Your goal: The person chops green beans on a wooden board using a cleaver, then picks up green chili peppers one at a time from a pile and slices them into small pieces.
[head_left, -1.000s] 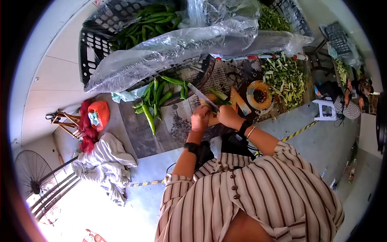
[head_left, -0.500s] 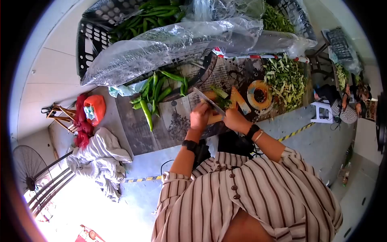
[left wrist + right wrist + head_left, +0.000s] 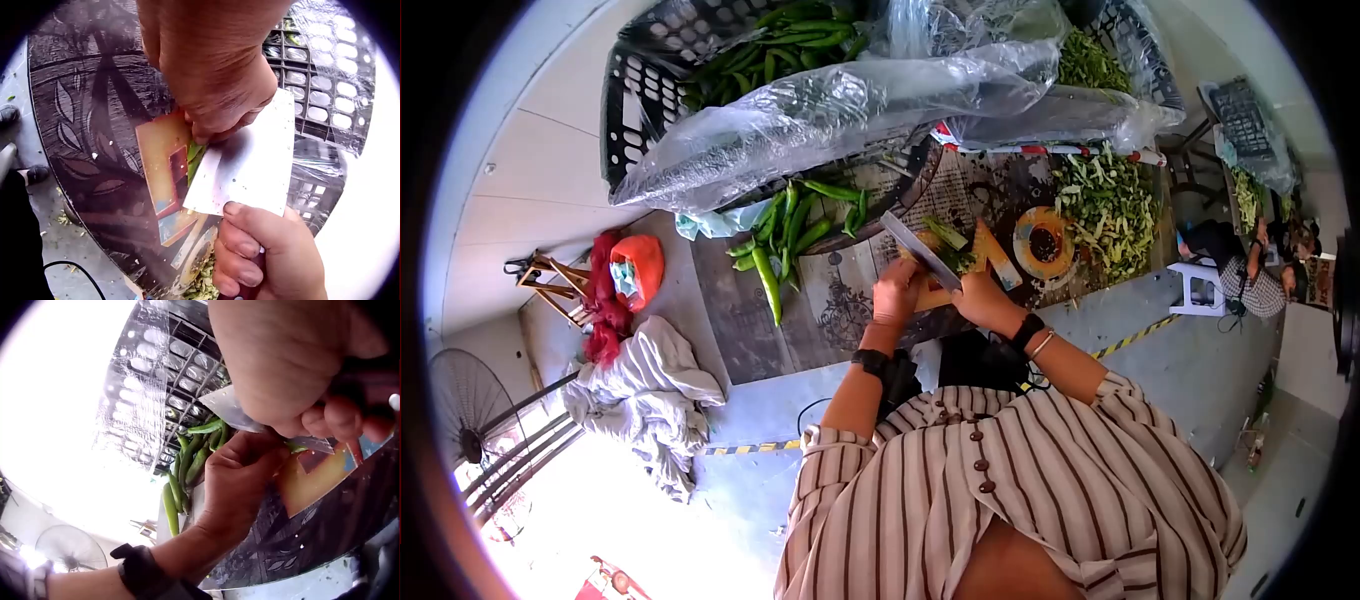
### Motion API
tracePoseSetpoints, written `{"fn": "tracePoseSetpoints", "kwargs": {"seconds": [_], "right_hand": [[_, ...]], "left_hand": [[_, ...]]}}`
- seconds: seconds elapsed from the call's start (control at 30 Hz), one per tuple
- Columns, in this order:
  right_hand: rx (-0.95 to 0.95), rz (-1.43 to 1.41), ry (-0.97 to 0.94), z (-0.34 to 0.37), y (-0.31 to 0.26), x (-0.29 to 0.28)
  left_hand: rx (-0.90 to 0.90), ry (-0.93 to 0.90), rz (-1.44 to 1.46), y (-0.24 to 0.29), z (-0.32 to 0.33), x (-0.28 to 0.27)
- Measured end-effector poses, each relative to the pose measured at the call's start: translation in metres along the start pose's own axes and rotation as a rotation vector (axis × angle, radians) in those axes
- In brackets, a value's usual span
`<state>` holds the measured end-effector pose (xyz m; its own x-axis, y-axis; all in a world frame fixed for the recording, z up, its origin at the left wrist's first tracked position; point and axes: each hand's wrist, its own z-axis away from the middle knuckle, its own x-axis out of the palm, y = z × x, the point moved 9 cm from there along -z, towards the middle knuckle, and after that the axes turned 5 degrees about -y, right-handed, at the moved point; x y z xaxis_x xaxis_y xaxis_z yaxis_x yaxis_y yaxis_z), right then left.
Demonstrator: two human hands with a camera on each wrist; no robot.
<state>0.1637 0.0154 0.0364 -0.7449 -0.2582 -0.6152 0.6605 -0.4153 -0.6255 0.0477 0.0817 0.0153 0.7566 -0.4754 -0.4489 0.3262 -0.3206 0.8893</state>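
Note:
My right hand [image 3: 986, 302] grips the handle of a cleaver [image 3: 922, 250], its broad pale blade [image 3: 256, 159] slanting across in front of my left hand [image 3: 895, 290]. With curled fingers, my left hand holds a green pepper [image 3: 195, 157] down on the printed tabletop, right beside the blade. Most of that pepper is hidden under the fingers. Cut green pieces [image 3: 946, 233] lie just beyond the blade. Left of the hands is a small pile of whole green peppers [image 3: 785, 232], also seen behind my left hand in the right wrist view.
A dark plastic crate [image 3: 632, 110] lined with clear plastic [image 3: 820, 115] stands at the table's back, holding whole peppers [image 3: 800, 45] and shredded ones [image 3: 1090, 62]. Sliced peppers [image 3: 1112, 215] are heaped on the right. Another person [image 3: 1250, 280] sits far right near a white stool [image 3: 1197, 290].
The cleaver and my right hand have shifted slightly right and toward me. My left hand stays in nearly the same place, holding the pepper. The whole view has shifted a little.

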Motion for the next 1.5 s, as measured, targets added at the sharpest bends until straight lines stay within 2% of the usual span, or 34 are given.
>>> {"fn": "tracePoseSetpoints", "kwargs": {"seconds": [0.23,0.33,0.4,0.43,0.53,0.57,0.63,0.7,0.77,0.9,0.97,1.03,1.1,1.13,1.2,1.23,1.3,1.37,1.43,1.5], "right_hand": [[0.068,0.017,-0.092,-0.004,0.006,0.01],[0.055,0.044,-0.052,-0.017,0.018,0.027],[-0.107,0.105,0.148,-0.027,-0.003,0.018],[-0.119,0.106,0.158,-0.028,-0.006,0.013],[0.169,-0.311,-0.117,-0.025,0.005,0.012],[0.153,-0.297,-0.114,-0.022,0.003,0.005],[0.298,-0.552,-0.236,-0.005,0.02,0.012],[0.247,-0.935,-0.199,0.007,0.026,0.012],[0.372,-1.09,-0.211,0.024,0.023,-0.001],[0.342,-1.233,-0.188,0.033,0.038,-0.01],[0.342,-1.358,-0.236,0.038,0.043,-0.006],[0.327,-1.371,-0.207,0.043,0.048,-0.007],[0.31,-1.387,-0.18,0.046,0.054,-0.008],[0.314,-1.407,-0.18,0.047,0.058,-0.007],[0.314,-1.439,-0.175,0.05,0.069,-0.005],[0.309,-1.446,-0.175,0.05,0.075,-0.004],[0.3,-1.464,-0.165,0.054,0.078,-0.006],[0.356,-1.483,-0.108,0.062,0.081,-0.013],[0.341,-1.509,-0.12,0.066,0.087,-0.012],[0.324,-1.535,-0.134,0.07,0.088,-0.01]], "left_hand": [[-0.035,0.005,0.022,0.0,0.0,-0.003],[-0.024,-0.013,0.048,0.0,0.001,-0.002],[0.006,0.005,0.043,-0.004,-0.001,0.001],[-0.003,-0.002,-0.007,-0.007,0.001,0.003],[-0.016,0.003,-0.05,-0.006,-0.001,0.001],[-0.039,-0.003,-0.033,-0.006,-0.002,0.001],[-0.059,-0.001,-0.02,-0.005,-0.003,-0.002],[-0.056,-0.038,-0.045,-0.005,-0.001,0.001],[-0.047,-0.036,-0.053,-0.006,-0.001,0.002],[-0.047,-0.066,-0.082,-0.001,-0.003,0.004],[-0.02,-0.085,-0.125,0.003,-0.006,0.007],[0.006,-0.105,-0.173,0.009,-0.007,0.011],[-0.064,-0.216,-0.025,0.011,-0.008,0.023],[-0.061,-0.225,-0.033,0.019,-0.009,0.024],[-0.196,-0.237,-0.097,0.018,-0.013,0.024],[-0.19,-0.247,-0.104,0.017,-0.017,0.025],[0.095,-0.071,-0.249,0.044,-0.033,0.011],[0.094,-0.129,-0.314,0.048,-0.043,0.019],[0.228,-0.181,-0.535,0.061,-0.054,0.033],[0.246,-0.212,-0.596,0.054,-0.06,0.046]]}}
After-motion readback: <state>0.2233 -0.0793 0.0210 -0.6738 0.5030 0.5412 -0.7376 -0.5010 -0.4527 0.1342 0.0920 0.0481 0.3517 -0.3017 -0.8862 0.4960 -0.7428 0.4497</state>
